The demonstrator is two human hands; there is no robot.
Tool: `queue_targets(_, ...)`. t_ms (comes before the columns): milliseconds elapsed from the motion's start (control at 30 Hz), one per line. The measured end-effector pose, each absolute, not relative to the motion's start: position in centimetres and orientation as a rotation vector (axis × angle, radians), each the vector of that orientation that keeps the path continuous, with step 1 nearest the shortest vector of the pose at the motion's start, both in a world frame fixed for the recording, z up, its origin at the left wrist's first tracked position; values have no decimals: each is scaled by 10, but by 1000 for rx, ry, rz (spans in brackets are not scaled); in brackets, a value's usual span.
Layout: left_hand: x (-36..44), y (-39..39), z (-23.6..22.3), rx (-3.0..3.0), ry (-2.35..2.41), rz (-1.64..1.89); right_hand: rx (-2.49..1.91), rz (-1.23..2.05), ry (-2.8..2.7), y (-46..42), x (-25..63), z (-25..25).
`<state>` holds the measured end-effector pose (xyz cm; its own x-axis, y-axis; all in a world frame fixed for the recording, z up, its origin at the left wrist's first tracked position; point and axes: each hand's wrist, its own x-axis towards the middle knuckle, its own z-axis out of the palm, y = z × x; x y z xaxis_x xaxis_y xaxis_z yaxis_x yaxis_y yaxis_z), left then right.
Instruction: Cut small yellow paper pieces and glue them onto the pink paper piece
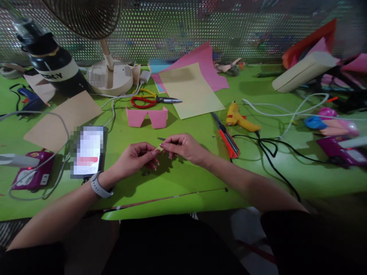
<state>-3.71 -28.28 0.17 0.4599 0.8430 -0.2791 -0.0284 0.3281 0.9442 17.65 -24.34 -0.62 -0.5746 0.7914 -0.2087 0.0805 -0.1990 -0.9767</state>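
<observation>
Fingertips of both hands meet over the green table (189, 177), pinching a small pale yellow piece (159, 148) that looks like paper. My left hand (141, 156), with a light watch on the wrist, grips one end; my right hand (183, 148) grips the other, and the fingers hide most of the piece. A thin dark tip (161, 138) of something lies just behind the fingers. Beyond the hands stands a folded pink paper shape (147, 117) like a pair of glasses. Behind it lie scissors (156, 100) with red and yellow handles.
Yellow paper (195, 91) lies over pink paper (205, 65). To the right are a red cutter knife (228, 139), a yellow glue gun (241, 119) and loose cables. At left are a phone (88, 151), tan paper (63, 120), a power adapter (36, 170), a bottle (57, 67) and a fan (110, 76).
</observation>
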Motion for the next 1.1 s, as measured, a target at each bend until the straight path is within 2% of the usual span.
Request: queue_targets(1100,-37,-284,1,1126,976,685,-1007,1860,-1466,-245,174,-8)
